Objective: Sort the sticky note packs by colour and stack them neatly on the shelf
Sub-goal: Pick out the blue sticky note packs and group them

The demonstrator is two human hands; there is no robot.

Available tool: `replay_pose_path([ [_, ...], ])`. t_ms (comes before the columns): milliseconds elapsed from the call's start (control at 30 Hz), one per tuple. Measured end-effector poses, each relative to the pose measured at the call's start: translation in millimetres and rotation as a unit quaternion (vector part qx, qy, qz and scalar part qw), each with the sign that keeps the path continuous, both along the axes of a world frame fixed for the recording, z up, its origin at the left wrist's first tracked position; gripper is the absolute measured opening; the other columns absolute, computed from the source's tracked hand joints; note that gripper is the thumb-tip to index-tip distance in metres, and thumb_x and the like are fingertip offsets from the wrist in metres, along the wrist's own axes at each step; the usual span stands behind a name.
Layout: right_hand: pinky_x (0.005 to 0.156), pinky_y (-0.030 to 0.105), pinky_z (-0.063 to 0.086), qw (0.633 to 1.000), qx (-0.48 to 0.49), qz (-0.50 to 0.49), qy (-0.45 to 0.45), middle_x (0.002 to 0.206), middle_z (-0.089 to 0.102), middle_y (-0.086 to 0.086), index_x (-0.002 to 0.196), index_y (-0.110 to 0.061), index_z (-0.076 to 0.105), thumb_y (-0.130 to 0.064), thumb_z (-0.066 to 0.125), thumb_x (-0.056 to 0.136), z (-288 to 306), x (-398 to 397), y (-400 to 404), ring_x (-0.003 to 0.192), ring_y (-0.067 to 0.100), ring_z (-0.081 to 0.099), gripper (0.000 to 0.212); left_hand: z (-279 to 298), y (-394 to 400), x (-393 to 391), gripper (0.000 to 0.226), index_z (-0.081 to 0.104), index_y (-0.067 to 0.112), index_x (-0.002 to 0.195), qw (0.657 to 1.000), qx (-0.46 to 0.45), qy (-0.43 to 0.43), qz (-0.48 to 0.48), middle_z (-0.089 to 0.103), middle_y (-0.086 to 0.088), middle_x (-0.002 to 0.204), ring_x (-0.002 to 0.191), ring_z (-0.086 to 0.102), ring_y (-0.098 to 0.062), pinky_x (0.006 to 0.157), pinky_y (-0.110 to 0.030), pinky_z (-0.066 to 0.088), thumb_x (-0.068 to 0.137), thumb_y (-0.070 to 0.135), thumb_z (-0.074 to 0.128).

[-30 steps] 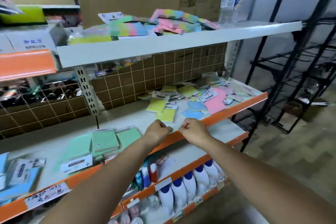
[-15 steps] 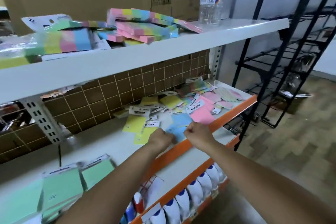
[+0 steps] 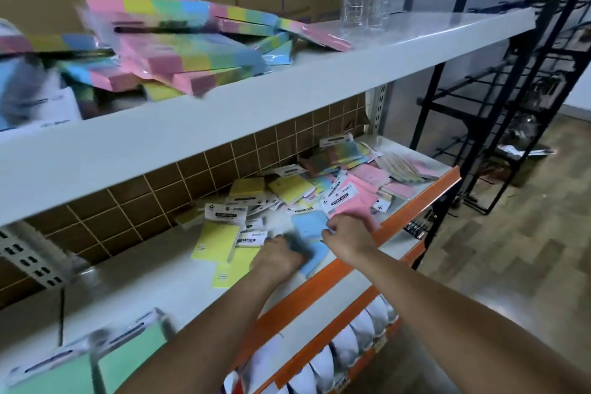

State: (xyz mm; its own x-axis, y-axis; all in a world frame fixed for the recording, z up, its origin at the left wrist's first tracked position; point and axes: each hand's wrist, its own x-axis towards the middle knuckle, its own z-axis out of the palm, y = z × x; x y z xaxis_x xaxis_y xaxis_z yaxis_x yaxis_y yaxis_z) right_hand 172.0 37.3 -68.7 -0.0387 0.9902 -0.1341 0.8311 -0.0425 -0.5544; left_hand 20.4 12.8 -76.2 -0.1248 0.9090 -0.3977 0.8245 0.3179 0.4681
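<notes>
1. The left hand (image 3: 277, 255) rests on a blue pack (image 3: 311, 235) at the front of the middle shelf (image 3: 160, 281); motion blur hides its fingers, so whether they grip or merely press cannot be told.
2. The right hand (image 3: 347, 238) reaches in just beside it, fingers curled at the edge where the blue pack meets a pink pack (image 3: 353, 201); which of the two they pinch is unclear.
3. The unsorted heap (image 3: 319, 182) of yellow, pink, blue and multicoloured packs lies beyond the hands; a yellow pack (image 3: 216, 241) lies to the left, and green packs (image 3: 128, 358) sit well apart at the near end.
4. Judged step: gathering the blue packs.
5. Advice: lift each pack by its body rather than its card header, square the edges against the orange shelf lip (image 3: 339, 272), and keep the pink packs separate.
</notes>
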Motion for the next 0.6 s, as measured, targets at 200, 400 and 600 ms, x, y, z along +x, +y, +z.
replay_pose_path([
  [200,0.07,0.029,0.045,0.993,-0.002,0.071,-0.089,0.106,0.067,0.011,0.107,-0.01,0.062,-0.04,0.049,0.093,-1.9,-2.7,25.4,0.102,0.029,0.063,0.035,-11.0,5.0,12.7,0.072,0.035,0.013,0.14,0.995,-0.021,0.095,0.002,0.036,-0.01,0.138,0.126,0.046,-0.029,0.101,-0.042,0.045,0.083,0.043,0.066],
  [400,0.087,0.031,0.047,0.977,-0.003,0.136,-0.162,0.122,0.063,0.007,0.123,-0.014,0.059,-0.063,0.057,0.083,-5.0,-7.6,48.5,0.114,0.025,0.058,0.063,-6.4,13.9,20.5,0.061,0.032,0.007,0.139,0.993,-0.039,0.111,0.027,0.033,-0.014,0.14,0.126,0.046,-0.032,0.102,-0.04,0.044,0.09,0.03,0.06],
  [600,0.09,0.029,0.043,0.969,-0.071,0.189,-0.146,0.131,0.056,0.009,0.13,-0.011,0.051,-0.062,0.064,0.079,0.4,-7.6,69.1,0.12,0.025,0.054,0.074,4.0,16.5,30.3,0.099,0.025,0.01,0.142,0.989,-0.082,0.105,0.068,0.038,-0.014,0.135,0.126,0.046,-0.031,0.099,-0.039,0.045,0.069,0.05,0.078],
])
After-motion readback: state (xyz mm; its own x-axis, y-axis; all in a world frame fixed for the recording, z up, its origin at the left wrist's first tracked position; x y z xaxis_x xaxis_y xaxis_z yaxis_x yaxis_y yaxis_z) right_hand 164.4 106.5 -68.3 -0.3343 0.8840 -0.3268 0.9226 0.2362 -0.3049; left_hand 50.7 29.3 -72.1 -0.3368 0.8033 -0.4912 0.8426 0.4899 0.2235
